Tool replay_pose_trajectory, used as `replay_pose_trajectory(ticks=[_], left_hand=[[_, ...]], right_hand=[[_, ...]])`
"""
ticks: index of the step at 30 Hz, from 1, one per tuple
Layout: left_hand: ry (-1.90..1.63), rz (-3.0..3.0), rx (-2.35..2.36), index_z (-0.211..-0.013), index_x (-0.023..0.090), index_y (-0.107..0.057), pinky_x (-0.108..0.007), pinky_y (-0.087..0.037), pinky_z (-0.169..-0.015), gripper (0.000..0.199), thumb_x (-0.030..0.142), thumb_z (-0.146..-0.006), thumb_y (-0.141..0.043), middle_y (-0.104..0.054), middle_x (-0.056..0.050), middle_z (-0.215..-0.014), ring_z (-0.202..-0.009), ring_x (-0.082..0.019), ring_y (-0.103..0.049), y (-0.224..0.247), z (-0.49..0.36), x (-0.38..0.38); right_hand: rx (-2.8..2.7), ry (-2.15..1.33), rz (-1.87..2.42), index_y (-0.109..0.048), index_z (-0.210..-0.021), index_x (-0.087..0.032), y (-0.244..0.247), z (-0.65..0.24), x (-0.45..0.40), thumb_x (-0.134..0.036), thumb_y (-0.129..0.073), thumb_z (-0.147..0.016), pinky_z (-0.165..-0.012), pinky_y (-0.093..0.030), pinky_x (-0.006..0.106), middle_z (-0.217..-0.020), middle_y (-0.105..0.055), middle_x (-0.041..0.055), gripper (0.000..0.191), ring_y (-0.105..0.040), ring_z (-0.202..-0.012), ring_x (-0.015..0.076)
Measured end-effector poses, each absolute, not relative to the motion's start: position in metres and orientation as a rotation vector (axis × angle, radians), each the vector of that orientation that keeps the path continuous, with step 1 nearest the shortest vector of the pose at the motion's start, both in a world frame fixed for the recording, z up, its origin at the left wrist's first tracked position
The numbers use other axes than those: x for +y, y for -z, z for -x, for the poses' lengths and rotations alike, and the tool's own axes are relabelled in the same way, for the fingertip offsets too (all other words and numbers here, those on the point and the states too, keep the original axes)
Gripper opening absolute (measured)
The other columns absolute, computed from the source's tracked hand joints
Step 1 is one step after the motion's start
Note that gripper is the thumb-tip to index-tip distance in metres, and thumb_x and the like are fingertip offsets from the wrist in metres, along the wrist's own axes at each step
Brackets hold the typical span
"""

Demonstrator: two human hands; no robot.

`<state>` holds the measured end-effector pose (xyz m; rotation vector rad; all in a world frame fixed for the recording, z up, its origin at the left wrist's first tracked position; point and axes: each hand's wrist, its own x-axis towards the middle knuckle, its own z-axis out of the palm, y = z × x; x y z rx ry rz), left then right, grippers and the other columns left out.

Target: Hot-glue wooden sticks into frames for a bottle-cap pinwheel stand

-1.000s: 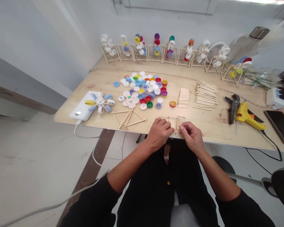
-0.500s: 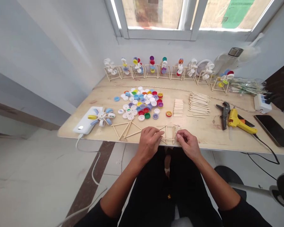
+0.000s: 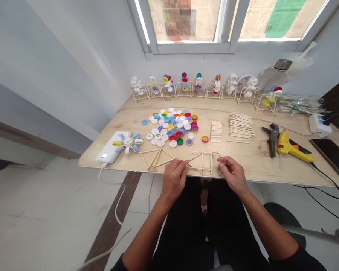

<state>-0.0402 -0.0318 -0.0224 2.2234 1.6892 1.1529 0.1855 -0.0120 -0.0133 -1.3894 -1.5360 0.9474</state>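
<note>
A small frame of thin wooden sticks (image 3: 202,164) lies flat at the table's front edge, between my hands. My left hand (image 3: 173,176) is closed at the frame's left end, its fingertips at the pointed ends of the sticks. Off the right end, my right hand (image 3: 233,176) has thumb and forefinger drawn together; whatever is between them is too small to make out. Left of my left hand lie triangular stick frames (image 3: 151,158). A pinwheel of bottle caps (image 3: 128,142) rests against a white power bank (image 3: 109,149).
Loose bottle caps (image 3: 173,127) are heaped mid-table, beside short sticks (image 3: 216,131) and longer sticks (image 3: 241,128). To the right lie cutters (image 3: 272,140), a yellow glue gun (image 3: 292,147) and a phone (image 3: 332,156). Finished cap wheels on stick stands (image 3: 184,88) line the back.
My left hand has slid left along the stick frame, uncovering more of it. My right hand has drawn slightly away from the frame's right end. The whole view has shifted a little.
</note>
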Motion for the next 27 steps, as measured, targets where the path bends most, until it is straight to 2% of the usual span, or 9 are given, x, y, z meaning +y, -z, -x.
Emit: replay_pose_trajectory(ticks=[7, 13, 27], left_hand=[[-1.222, -2.143, 1.754, -0.106, 0.02, -0.061, -0.035, -0.044, -0.083, 0.029, 0.01, -0.084, -0.044, -0.065, -0.006, -0.091, -0.09, -0.019, -0.06, 0.03, 0.035, -0.033], [-1.358, -1.978, 1.732, -0.104, 0.02, -0.061, -0.034, -0.047, -0.081, 0.024, 0.015, -0.086, -0.045, -0.066, -0.006, -0.088, -0.088, -0.019, -0.06, 0.037, 0.037, -0.033], [-1.419, -1.906, 1.75, -0.097, 0.019, -0.065, -0.034, -0.05, -0.084, 0.02, 0.017, -0.086, -0.048, -0.069, -0.006, -0.092, -0.09, -0.019, -0.064, 0.045, 0.038, -0.031]], right_hand=[[-1.532, -0.912, 1.362, -0.059, -0.096, -0.018, 0.022, -0.186, -0.012, -0.032, -0.051, -0.083, -0.064, -0.045, 0.027, -0.07, -0.061, 0.0009, 0.021, -0.056, -0.064, 0.0135], [-1.535, -0.886, 1.349, -0.059, -0.097, -0.018, 0.028, -0.188, -0.011, -0.035, -0.051, -0.082, -0.061, -0.045, 0.027, -0.07, -0.063, 0.0016, 0.024, -0.057, -0.063, 0.0141], [-1.519, -0.865, 1.337, -0.06, -0.095, -0.016, 0.029, -0.187, -0.011, -0.035, -0.05, -0.081, -0.058, -0.043, 0.025, -0.07, -0.064, 0.0021, 0.025, -0.057, -0.061, 0.0136]])
